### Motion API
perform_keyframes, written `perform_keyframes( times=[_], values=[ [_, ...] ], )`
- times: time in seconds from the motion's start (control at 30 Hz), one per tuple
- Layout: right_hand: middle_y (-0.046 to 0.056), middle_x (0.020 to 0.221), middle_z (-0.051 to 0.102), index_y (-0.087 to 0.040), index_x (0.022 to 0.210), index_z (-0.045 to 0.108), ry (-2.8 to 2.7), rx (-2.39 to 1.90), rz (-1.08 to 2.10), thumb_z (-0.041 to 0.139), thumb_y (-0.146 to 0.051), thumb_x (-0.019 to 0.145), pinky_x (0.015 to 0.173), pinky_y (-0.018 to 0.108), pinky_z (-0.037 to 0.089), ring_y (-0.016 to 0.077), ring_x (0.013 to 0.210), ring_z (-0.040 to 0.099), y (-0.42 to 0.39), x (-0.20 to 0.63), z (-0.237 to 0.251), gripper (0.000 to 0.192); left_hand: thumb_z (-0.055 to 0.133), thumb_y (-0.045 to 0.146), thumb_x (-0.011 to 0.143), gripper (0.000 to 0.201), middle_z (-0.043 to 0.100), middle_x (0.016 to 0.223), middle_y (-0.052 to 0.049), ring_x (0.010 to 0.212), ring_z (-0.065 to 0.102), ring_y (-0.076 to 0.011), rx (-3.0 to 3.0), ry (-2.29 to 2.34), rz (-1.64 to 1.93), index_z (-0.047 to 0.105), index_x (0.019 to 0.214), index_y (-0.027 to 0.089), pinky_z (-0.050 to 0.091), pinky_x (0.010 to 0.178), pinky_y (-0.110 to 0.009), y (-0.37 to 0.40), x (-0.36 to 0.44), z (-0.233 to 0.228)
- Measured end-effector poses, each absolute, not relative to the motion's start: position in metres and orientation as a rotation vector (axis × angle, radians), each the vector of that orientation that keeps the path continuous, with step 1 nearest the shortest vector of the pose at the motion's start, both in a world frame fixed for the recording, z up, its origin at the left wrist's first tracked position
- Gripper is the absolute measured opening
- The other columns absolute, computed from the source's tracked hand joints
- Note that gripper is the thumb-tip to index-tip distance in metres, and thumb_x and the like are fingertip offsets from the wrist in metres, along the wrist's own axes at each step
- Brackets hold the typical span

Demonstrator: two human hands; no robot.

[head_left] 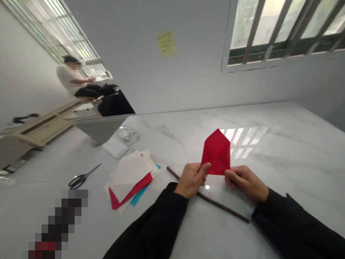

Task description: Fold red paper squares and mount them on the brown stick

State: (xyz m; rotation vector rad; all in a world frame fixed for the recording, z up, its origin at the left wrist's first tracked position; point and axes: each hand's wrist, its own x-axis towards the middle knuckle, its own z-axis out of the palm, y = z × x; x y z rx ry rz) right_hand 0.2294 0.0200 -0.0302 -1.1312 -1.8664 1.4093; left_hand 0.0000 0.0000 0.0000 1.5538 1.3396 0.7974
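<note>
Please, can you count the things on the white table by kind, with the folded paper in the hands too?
Folded red paper, held by left hand and right hand: 1
Stack of paper sheets: 1
Scissors: 1
Dark stick: 1
Total: 4

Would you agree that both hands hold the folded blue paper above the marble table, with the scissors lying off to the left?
Not quite: the folded paper is red, not blue. The head view shows the left hand and right hand pinching its lower edge above the marble table, with the scissors lying off to the left.
</note>
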Motion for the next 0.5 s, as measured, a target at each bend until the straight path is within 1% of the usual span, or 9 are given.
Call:
perform_keyframes(
  times=[0.1,0.2,0.27,0.4,0.5],
  values=[
    [0.002,0.051,0.058,-0.018,0.060,0.062,-1.864,-1.098,1.395,0.048,-0.072,0.100,0.056,0.027,0.041,0.0130,0.049,0.048,0.0205,0.2258,-0.0267,0.070,0.048,0.072,0.099,0.066,0.056,0.055,-0.001,0.053,0.050,-0.0131,1.574,1.307,0.821,0.054,0.059,0.019,0.039,0.057,-0.027,0.0034,-0.0001,0.0027],
    [0.002,0.052,0.058,-0.017,0.061,0.063,-1.876,-1.058,1.372,0.049,-0.067,0.103,0.056,0.027,0.040,0.0120,0.049,0.047,0.0202,0.2269,-0.0275,0.066,0.048,0.070,0.101,0.060,0.059,0.060,-0.001,0.056,0.053,-0.0140,1.507,1.227,0.918,0.056,0.070,0.019,0.042,0.058,-0.026,0.0057,0.0007,0.0043],
    [0.001,0.053,0.058,-0.017,0.063,0.064,-1.892,-1.029,1.364,0.050,-0.064,0.104,0.056,0.026,0.039,0.0117,0.049,0.047,0.0203,0.2278,-0.0292,0.064,0.048,0.068,0.102,0.057,0.059,0.061,0.000,0.056,0.054,-0.0141,1.473,1.230,0.981,0.058,0.076,0.019,0.042,0.057,-0.026,0.0061,0.0013,0.0056],
    [0.001,0.053,0.058,-0.017,0.064,0.066,-1.914,-0.993,1.371,0.050,-0.062,0.105,0.056,0.026,0.039,0.0119,0.050,0.049,0.0213,0.2278,-0.0312,0.063,0.055,0.065,0.100,0.053,0.057,0.054,0.002,0.051,0.053,-0.0135,1.511,1.365,1.010,0.059,0.074,0.019,0.040,0.054,-0.025,0.0047,0.0030,0.0080],
    [0.001,0.052,0.058,-0.017,0.063,0.066,-1.897,-1.015,1.362,0.049,-0.062,0.105,0.056,0.026,0.040,0.0121,0.050,0.050,0.0221,0.2270,-0.0305,0.064,0.050,0.066,0.101,0.055,0.058,0.054,0.001,0.049,0.053,-0.0139,1.455,1.366,1.021,0.058,0.073,0.020,0.041,0.052,-0.026,0.0036,0.0050,0.0077]
  ],
)
